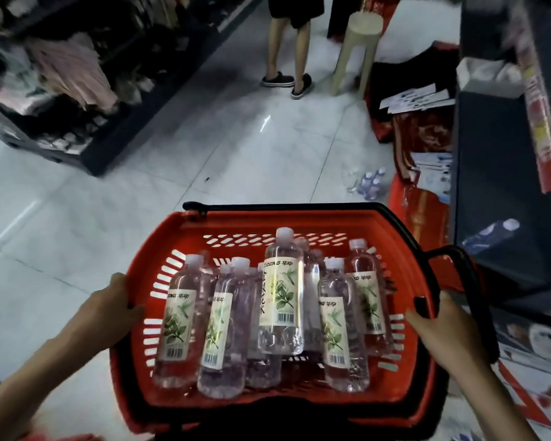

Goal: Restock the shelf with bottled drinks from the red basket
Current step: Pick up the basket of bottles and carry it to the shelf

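Note:
The red basket (407, 265) is held in front of me above the tiled floor, its black handles folded down at the far and right sides. Inside stand several clear bottled drinks (280, 300) with white caps and pale leaf-print labels, more lying beneath them. My left hand (109, 300) grips the basket's left rim. My right hand (436, 326) grips the right rim beside the black handle. A dark shelf (497, 186) stands at the right, with one bottle (490, 235) lying on its lower level.
A person's legs (287, 49) in dark slippers stand ahead in the aisle beside a beige stool (357, 49). A clothing rack (77, 90) fills the left. Red boxes (420, 211), papers and a pack of small bottles (371, 183) lie on the floor by the shelf.

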